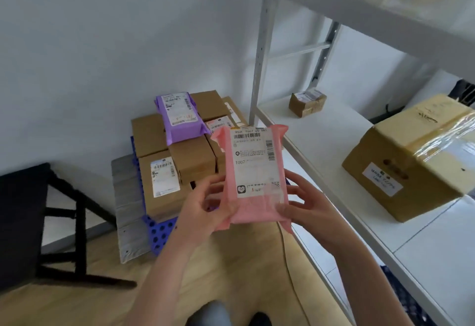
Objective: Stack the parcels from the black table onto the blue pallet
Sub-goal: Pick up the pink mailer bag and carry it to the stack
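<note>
- Left hand (205, 205) & right hand (308, 205) each clamp a lower side edge of pink parcel (254, 171), fingers curled round it. It's upright, label to cam, in the air just in front of the stack.
- Parcel blocks stack's right side. Label print mostly blur, only "T007" legible.
- Pallet (160, 230) mostly buried under boxes (154, 205), w/ front-left corner showing.
- Purple parcel (180, 117) lies on top.
- Table (20, 223) cut off at left edge.
- Open floor (231, 261) btwn table & shelf (321, 146). Shelf edge near right hand.

"T007" is printed twice on the white label (254, 164) of the pink parcel (257, 212) — above the barcode (247, 135) and below it. Nothing else can be read
</note>
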Tool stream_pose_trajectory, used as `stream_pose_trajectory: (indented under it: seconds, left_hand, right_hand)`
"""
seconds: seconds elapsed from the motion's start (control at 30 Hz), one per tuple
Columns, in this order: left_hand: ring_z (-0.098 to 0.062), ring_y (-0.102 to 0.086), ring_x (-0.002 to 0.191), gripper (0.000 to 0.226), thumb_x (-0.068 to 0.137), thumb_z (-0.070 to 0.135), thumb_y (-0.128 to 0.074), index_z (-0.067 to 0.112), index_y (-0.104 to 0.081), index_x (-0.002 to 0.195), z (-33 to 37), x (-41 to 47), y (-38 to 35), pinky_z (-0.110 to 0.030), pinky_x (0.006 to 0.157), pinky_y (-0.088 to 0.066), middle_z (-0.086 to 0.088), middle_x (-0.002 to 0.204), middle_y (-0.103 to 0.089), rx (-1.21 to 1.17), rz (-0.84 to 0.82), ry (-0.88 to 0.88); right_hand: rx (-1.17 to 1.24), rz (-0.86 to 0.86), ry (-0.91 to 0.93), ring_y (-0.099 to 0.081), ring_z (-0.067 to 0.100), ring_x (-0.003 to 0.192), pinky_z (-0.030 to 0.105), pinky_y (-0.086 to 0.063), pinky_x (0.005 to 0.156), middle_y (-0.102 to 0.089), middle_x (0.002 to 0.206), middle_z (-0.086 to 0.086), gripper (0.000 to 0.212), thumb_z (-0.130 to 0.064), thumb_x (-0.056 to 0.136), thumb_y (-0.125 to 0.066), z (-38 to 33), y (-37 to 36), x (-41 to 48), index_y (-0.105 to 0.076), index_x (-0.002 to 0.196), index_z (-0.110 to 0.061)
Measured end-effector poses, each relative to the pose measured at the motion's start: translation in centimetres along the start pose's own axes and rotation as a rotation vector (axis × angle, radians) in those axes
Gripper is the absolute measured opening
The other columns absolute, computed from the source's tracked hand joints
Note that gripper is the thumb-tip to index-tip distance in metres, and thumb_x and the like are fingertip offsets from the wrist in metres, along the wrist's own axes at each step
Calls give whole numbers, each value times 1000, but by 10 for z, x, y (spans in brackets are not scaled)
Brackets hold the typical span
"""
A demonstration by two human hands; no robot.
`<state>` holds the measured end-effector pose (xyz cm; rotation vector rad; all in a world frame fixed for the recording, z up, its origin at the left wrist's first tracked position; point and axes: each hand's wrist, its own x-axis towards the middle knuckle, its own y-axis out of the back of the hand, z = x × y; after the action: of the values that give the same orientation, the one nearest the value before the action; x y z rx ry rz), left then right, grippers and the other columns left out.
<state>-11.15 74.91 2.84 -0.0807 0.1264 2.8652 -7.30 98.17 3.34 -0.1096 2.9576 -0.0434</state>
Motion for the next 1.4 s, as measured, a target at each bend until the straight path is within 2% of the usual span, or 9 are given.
stream_pose_trajectory:
  seconds: [0.13, 0.33, 0.47, 0.7, 0.8, 0.9, 1.1, 1.27, 1.4]
  left_hand:
    - [-4, -63, 95, 50, 67, 44, -73, 36, -56, 114, 7, 22, -19, -26, 74, -55, 21, 107, -65, 131, -1, -41]
    - [3, -62, 92, 38, 80, 32, -71, 45, -55, 113, 8, 71, -18, -14, 76, -51, 28, 103, -64, 228, 73, -27]
    - [10, -59, 89, 33, 73, 53, -61, 54, -51, 105, 12, 105, -11, -8, 75, -47, 38, 98, -61, 295, 133, -36]
    - [10, -56, 90, 25, 78, 45, -61, 43, -57, 103, 10, 179, 34, -16, 81, -48, 27, 103, -61, 425, 368, -55]
    - [-9, -49, 112, 36, 81, 40, -67, 29, -59, 114, 4, 212, 64, -29, 96, -34, 10, 118, -57, 834, 626, -34]
    - [-25, -37, 126, 55, 80, 50, -63, 28, -49, 129, -7, 232, 85, -39, 104, -26, -3, 135, -44, 1125, 675, 138]
    - [-32, -34, 131, 64, 83, 52, -60, 31, -38, 139, -23, 249, 95, -46, 107, -28, -8, 143, -35, 1024, 643, 342]
    - [-27, -39, 126, 64, 85, 41, -63, 31, -36, 142, -27, 249, 88, -44, 105, -36, -6, 140, -37, 818, 665, 374]
    - [-15, -40, 120, 64, 87, 34, -63, 31, -34, 144, -31, 247, 86, -26, 90, -40, -3, 142, -34, 701, 693, 346]
  right_hand:
    - [32, -33, -11, -69, 25, 102, 38, -59, 79, -71, 103, -3, 57, -15, 75, -76, -2, 29, 27, -62, 116, -52]
    - [178, -97, -76, -71, 26, 97, 36, -61, 69, -74, 106, 6, 60, -10, 71, -71, -7, 52, 94, -58, 126, -31]
    - [248, -140, -123, -69, 31, 102, 39, -60, 73, -72, 112, 13, 64, -11, 69, -72, -7, 56, 141, -57, 129, -25]
    - [298, -177, -145, -66, 34, 108, 41, -58, 80, -69, 117, 18, 66, -11, 69, -74, -23, 53, 241, -58, 131, -25]
    - [222, -158, -154, -67, 34, 106, 48, -56, 85, -70, 116, 15, 64, -14, 68, -75, -31, 46, 280, -59, 128, -26]
    - [157, -162, -170, -69, 30, 104, 50, -56, 87, -72, 112, 9, 58, -13, 74, -73, -29, 36, 310, -59, 128, -28]
    - [35, -194, -215, -73, 19, 90, 31, -60, 68, -76, 96, -1, 40, -8, 85, -68, -24, 28, 347, -62, 111, -38]
    - [-20, -243, -227, -74, 17, 88, 33, -61, 70, -76, 94, -4, 43, -4, 87, -65, -20, 36, 365, -60, 113, -37]
    - [27, -224, -220, -73, 23, 91, 42, -61, 74, -76, 98, 1, 46, -2, 88, -63, -14, 44, 369, -60, 119, -35]
